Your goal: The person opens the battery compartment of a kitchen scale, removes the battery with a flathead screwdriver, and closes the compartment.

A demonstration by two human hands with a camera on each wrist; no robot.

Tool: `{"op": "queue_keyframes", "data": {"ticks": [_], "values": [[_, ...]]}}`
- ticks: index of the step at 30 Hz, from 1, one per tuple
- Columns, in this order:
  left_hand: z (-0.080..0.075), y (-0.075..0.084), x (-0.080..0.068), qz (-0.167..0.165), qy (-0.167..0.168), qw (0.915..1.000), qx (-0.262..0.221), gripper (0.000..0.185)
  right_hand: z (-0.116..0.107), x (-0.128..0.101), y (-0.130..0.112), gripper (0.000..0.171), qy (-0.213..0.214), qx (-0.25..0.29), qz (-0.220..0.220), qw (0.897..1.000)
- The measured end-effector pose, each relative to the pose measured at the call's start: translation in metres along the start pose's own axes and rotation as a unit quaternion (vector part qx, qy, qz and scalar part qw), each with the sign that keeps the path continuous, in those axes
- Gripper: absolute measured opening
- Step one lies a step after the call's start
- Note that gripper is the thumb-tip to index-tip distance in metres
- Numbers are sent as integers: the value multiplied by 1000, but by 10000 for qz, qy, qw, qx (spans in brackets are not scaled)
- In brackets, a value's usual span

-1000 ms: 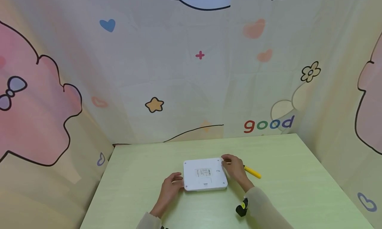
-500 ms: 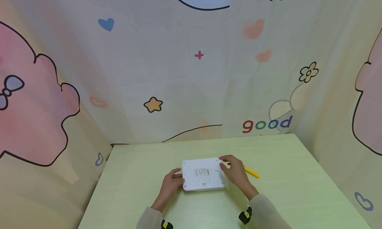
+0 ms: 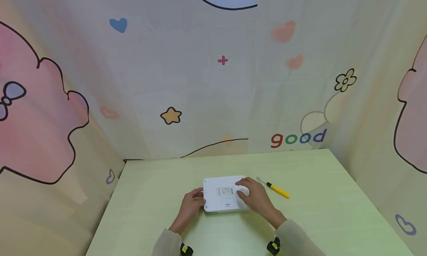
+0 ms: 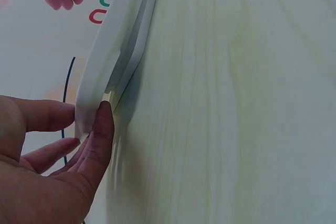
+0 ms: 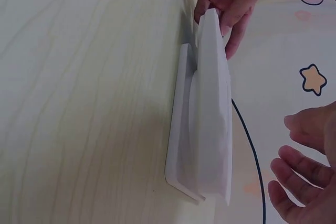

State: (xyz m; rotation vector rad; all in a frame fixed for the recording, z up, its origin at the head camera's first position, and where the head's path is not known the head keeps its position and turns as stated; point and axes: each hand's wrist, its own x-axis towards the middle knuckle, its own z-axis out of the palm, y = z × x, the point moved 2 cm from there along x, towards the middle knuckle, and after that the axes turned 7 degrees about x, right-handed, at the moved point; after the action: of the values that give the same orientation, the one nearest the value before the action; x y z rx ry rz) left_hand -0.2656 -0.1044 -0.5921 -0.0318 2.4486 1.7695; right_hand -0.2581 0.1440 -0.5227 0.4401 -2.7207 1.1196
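Observation:
A white flat device point(image 3: 213, 196) lies on the table with its label, battery cover and corner screws facing up. My left hand point(image 3: 191, 207) holds its left edge; in the left wrist view, the thumb and fingers pinch a corner of the white body point(image 4: 105, 51). My right hand point(image 3: 257, 198) hovers over the right part of the device, and in the right wrist view its loosely bent fingers are apart from it. From the side, the white body point(image 5: 212, 114) leans over a thinner lower plate point(image 5: 177, 129), with a gap between them.
To the right of the device lies a yellow-handled tool point(image 3: 279, 191) with a black collar and a thin metal shaft. The pale green table point(image 3: 160, 178) ends at a printed curtain point(image 3: 200, 100) behind. Further curtains stand at both sides.
My right hand has moved left from the device's right edge to above its surface, uncovering the yellow tool's shaft. The left hand stays at the left edge.

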Motion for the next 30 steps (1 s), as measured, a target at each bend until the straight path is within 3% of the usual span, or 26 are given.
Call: {"op": "queue_keyframes", "data": {"ticks": [4,10,17,24,30], "values": [[0,-1,1,9,36,10000,67,51,6,-2,-5,25,-278,-173,-249,9992],[-1,-1,2,-24,41,9999,137,51,13,-5,-8,23,-339,-384,-737,9960],[-2,-1,2,-55,24,9999,114,51,22,-6,-10,20,-627,-719,-1285,9871],[-2,-3,4,-64,-28,9999,-72,52,28,-5,-12,18,-975,-997,-1360,9809],[-4,4,-2,-60,-57,9999,-63,52,33,-6,-12,17,-1257,-1270,-1357,9745]]}}
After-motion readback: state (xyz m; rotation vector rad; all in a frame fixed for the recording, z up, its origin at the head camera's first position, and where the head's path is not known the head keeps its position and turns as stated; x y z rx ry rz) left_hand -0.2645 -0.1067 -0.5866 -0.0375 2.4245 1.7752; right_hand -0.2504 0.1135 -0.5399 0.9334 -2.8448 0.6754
